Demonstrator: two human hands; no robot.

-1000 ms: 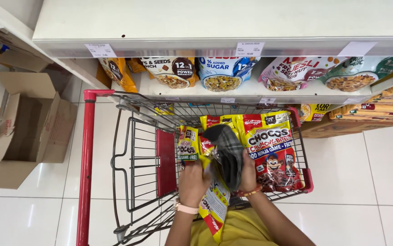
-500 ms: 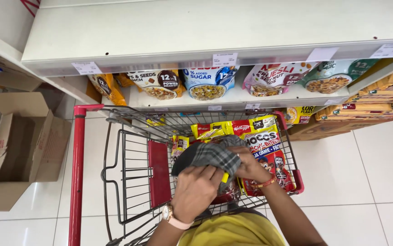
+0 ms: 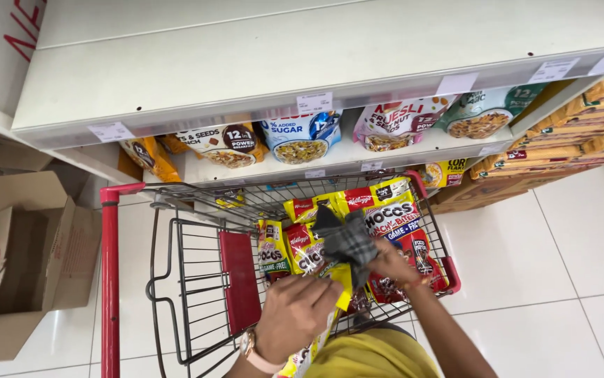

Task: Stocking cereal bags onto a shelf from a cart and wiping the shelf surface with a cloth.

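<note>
left hand (image 3: 295,311) gripping yellow packet (image 3: 316,336), right hand (image 3: 389,262) clutching cloth (image 3: 347,241)

top: yellow | left hand (image 3: 295,311): rose-gold wristwatch | right hand (image 3: 389,259): thin orange wrist band

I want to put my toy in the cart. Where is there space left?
The left part of the cart is bare wire, between the red handle bar and the red seat flap. The right part is crowded with yellow cereal packs, where both hands work with a grey checked cloth.
</note>
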